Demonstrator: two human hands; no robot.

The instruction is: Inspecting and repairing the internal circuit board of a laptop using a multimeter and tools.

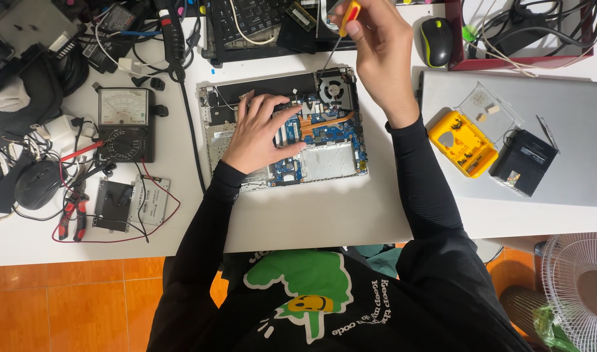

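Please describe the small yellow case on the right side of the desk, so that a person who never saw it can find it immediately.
Start at the closed silver laptop lying on the right of the white desk. On its lid, near the left edge, lies the yellow case, open, with a clear lid folded back. The black box beside it is dark and closed; only the case is bright yellow.

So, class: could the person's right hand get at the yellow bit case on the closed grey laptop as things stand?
Probably yes: the yellow bit case lies open and uncovered on the closed laptop, just right of the forearm. But the right hand holds a screwdriver.
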